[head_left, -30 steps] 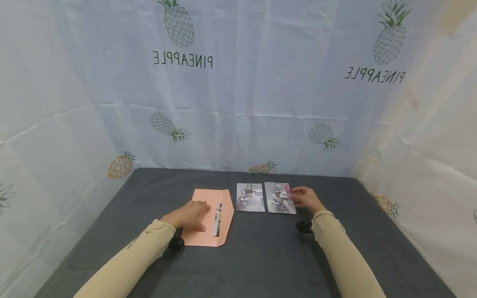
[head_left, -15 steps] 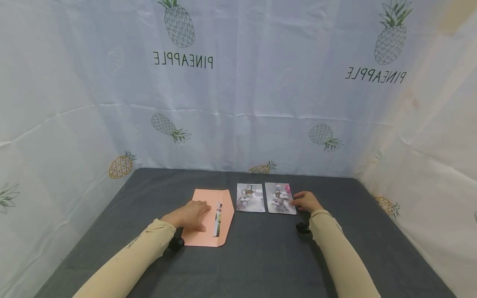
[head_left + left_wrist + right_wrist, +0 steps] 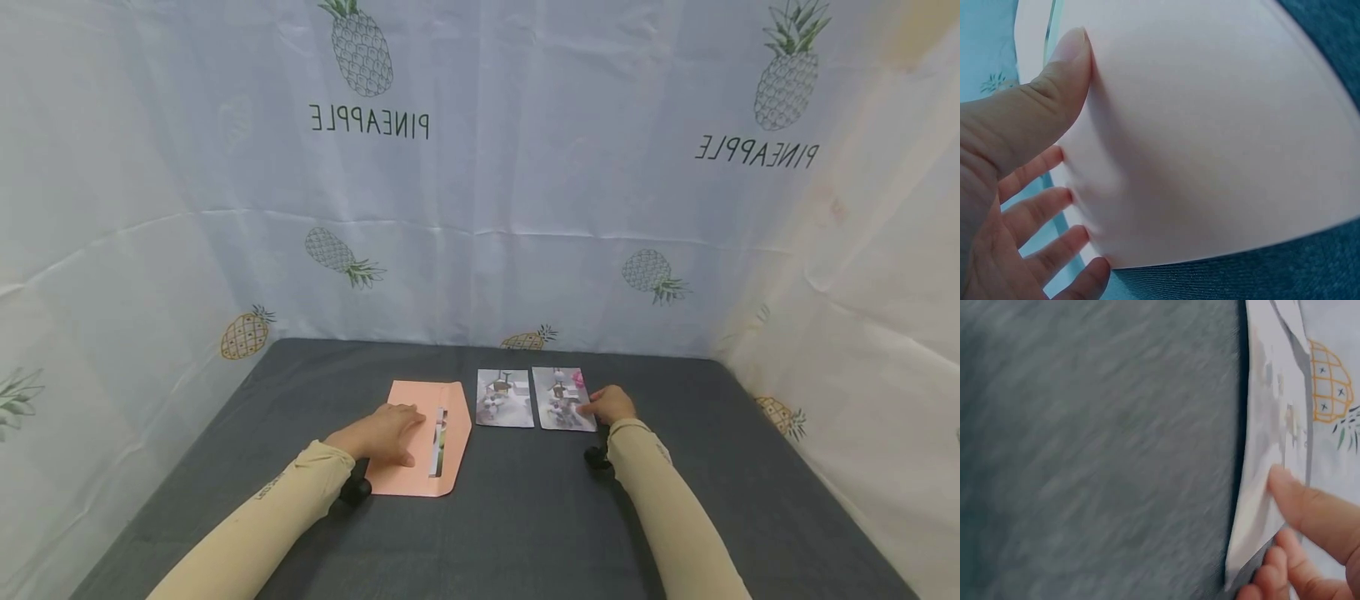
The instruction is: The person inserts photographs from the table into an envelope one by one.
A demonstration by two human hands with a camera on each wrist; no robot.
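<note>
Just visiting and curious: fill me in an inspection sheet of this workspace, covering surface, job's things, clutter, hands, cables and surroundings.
Surface: table, dark and cloth-like.
Job's things: envelope lies flat, a printed strip showing at its opening; left photo and right photo lie to its right, a narrow gap between them.
Clutter: nothing seen.
Hands: left hand rests spread on the envelope; right hand pinches the right photo's edge, thumb on top.
Cables: nothing seen.
Surroundings: pineapple-print curtain behind and on both sides.
</note>
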